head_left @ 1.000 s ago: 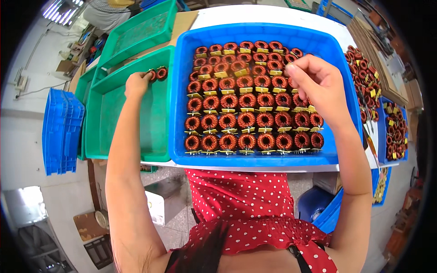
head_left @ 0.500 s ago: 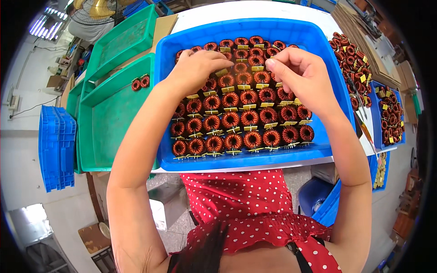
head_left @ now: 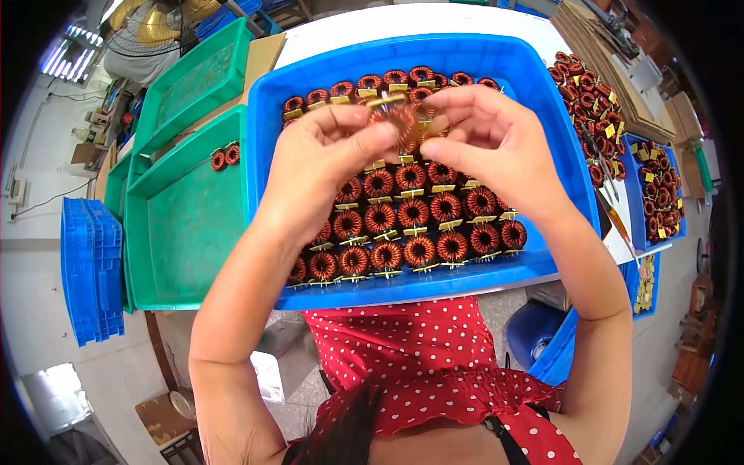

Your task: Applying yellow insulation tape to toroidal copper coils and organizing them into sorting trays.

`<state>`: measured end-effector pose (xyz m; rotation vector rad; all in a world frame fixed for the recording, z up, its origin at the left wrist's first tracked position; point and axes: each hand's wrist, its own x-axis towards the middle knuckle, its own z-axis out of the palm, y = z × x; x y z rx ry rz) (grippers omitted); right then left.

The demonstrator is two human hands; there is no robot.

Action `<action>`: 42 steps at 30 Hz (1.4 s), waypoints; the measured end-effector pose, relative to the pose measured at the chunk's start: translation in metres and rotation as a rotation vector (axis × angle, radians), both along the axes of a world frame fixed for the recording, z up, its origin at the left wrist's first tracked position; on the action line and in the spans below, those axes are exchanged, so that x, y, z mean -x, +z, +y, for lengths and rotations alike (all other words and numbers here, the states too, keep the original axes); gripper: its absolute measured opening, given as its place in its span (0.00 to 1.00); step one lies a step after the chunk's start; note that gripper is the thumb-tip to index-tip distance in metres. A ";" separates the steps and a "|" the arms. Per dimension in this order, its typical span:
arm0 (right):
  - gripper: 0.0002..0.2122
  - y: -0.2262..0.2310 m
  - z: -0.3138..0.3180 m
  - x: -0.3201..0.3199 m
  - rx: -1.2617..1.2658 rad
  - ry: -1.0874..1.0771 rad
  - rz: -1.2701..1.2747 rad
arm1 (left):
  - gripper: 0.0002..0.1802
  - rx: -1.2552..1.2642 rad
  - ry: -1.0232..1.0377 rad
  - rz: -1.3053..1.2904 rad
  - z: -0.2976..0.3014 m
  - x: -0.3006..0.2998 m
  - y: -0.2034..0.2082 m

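Over the middle of a blue tray (head_left: 465,51), my left hand (head_left: 322,155) pinches a copper-wound ring coil (head_left: 395,128) with a yellow base plate, its outline blurred by motion. Close on its right, my right hand (head_left: 496,143) has thumb and fingers curled around a blurred yellowish patch. What that patch is, and whether it belongs to the same coil, I cannot make out. Below and around my hands, rows of similar coils (head_left: 419,251) stand upright in the tray, each row parted by yellow plates. My hands hide part of the middle rows.
Green trays stand to the left; the nearer green tray (head_left: 186,240) has two coils (head_left: 225,156) in its far corner. At right lie a heap of loose coils (head_left: 593,101), a tool with an orange handle (head_left: 619,223) and a blue bin (head_left: 634,198) of coils. Stacked blue crates (head_left: 93,267) are far left.
My hands have come together over the tray, and a coil is now lifted in my left hand. The whole view has shifted slightly, with the tray lower and more to the left.
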<state>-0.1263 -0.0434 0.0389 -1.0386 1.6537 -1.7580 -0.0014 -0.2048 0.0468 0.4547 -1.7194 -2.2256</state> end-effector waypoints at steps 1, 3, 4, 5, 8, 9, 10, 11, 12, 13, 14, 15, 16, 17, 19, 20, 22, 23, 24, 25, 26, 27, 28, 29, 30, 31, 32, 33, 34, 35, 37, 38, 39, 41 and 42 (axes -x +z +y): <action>0.13 0.001 0.000 -0.002 0.026 0.041 -0.069 | 0.17 -0.017 0.010 -0.032 0.005 -0.004 0.002; 0.15 0.005 0.004 -0.004 0.016 0.131 -0.159 | 0.16 -0.077 0.022 -0.006 0.015 -0.009 0.004; 0.15 0.006 0.005 -0.005 0.001 0.147 -0.181 | 0.16 -0.114 0.036 0.023 0.020 -0.010 0.004; 0.15 0.008 0.006 -0.006 0.001 0.160 -0.199 | 0.16 -0.091 0.048 0.027 0.023 -0.013 0.004; 0.15 0.010 0.010 -0.008 0.018 0.185 -0.235 | 0.18 -0.062 0.109 0.121 0.030 -0.018 0.001; 0.15 0.010 0.010 -0.010 0.030 0.191 -0.231 | 0.18 -0.044 0.112 0.147 0.030 -0.020 0.000; 0.15 0.011 0.011 -0.011 0.064 0.204 -0.215 | 0.17 -0.037 0.108 0.176 0.032 -0.022 -0.002; 0.15 0.009 0.010 -0.013 0.107 0.187 -0.171 | 0.17 -0.029 0.104 0.205 0.032 -0.024 -0.003; 0.15 0.008 0.010 -0.015 0.123 0.190 -0.125 | 0.17 -0.021 0.101 0.234 0.033 -0.026 -0.004; 0.16 0.008 0.011 -0.016 0.142 0.192 -0.074 | 0.18 0.047 0.074 0.284 0.030 -0.026 -0.006; 0.16 0.007 0.011 -0.017 0.163 0.193 -0.024 | 0.19 0.011 0.064 0.282 0.030 -0.026 -0.007; 0.16 0.007 0.011 -0.017 0.170 0.186 0.095 | 0.20 -0.031 0.052 0.277 0.030 -0.027 -0.008; 0.15 0.006 0.011 -0.017 0.218 0.149 0.191 | 0.21 -0.074 0.021 0.300 0.031 -0.028 -0.009; 0.15 0.007 0.010 -0.016 0.266 0.112 0.287 | 0.24 -0.057 -0.069 0.403 0.028 -0.025 -0.011; 0.14 0.007 0.009 -0.015 0.305 0.037 0.542 | 0.26 -0.078 -0.096 0.374 0.027 -0.025 -0.012; 0.14 0.008 0.009 -0.015 0.322 0.037 0.601 | 0.27 -0.088 -0.108 0.358 0.027 -0.025 -0.012; 0.15 0.008 0.007 -0.016 0.367 0.025 0.701 | 0.30 -0.011 -0.160 0.333 0.026 -0.025 -0.012; 0.14 0.008 0.006 -0.017 0.391 0.015 0.742 | 0.31 0.036 -0.170 0.313 0.026 -0.025 -0.011; 0.14 0.009 0.005 -0.018 0.383 0.018 0.738 | 0.32 0.083 -0.181 0.295 0.026 -0.025 -0.010; 0.14 0.009 0.005 -0.019 0.375 0.020 0.735 | 0.32 0.001 -0.181 0.257 0.026 -0.026 -0.008; 0.14 0.009 0.006 -0.019 0.368 0.022 0.731 | 0.32 -0.081 -0.181 0.218 0.027 -0.026 -0.006; 0.16 0.009 0.006 -0.019 0.372 0.044 0.753 | 0.32 -0.162 -0.182 0.179 0.028 -0.027 -0.004; 0.17 0.010 0.007 -0.016 0.377 0.066 0.776 | 0.32 -0.240 -0.191 0.157 0.029 -0.028 -0.002; 0.18 0.010 0.008 -0.014 0.376 0.078 0.775 | 0.33 -0.283 -0.179 0.143 0.030 -0.029 0.000; 0.18 0.011 0.009 -0.013 0.376 0.094 0.745 | 0.33 -0.324 -0.176 0.147 0.031 -0.029 0.001; 0.18 0.011 0.011 -0.011 0.368 0.100 0.691 | 0.34 -0.366 -0.173 0.150 0.031 -0.029 0.002; 0.18 0.011 0.012 -0.010 0.359 0.106 0.636 | 0.34 -0.400 -0.180 0.157 0.030 -0.029 0.003; 0.16 0.012 0.013 -0.008 0.337 0.087 0.611 | 0.34 -0.436 -0.189 0.164 0.030 -0.029 0.003; 0.13 0.012 0.014 -0.006 0.315 0.068 0.586 | 0.34 -0.472 -0.198 0.171 0.030 -0.028 0.003; 0.11 0.012 0.015 -0.005 0.293 0.049 0.560 | 0.30 -0.524 -0.219 0.178 0.030 -0.029 0.004; 0.03 0.012 0.016 -0.005 0.220 -0.015 0.429 | 0.35 -0.401 -0.182 0.089 0.031 -0.029 0.003; 0.03 0.011 0.016 -0.004 0.193 -0.036 0.386 | 0.39 -0.325 -0.161 0.043 0.032 -0.030 0.003; 0.02 0.011 0.015 -0.005 0.166 -0.056 0.344 | 0.39 -0.321 -0.153 0.058 0.033 -0.030 0.002; 0.01 0.010 0.014 -0.005 0.124 -0.062 0.293 | 0.37 -0.298 -0.140 0.075 0.034 -0.031 0.001; 0.02 0.009 0.014 -0.005 0.151 -0.052 0.260 | 0.32 -0.380 -0.170 0.128 0.033 -0.031 0.000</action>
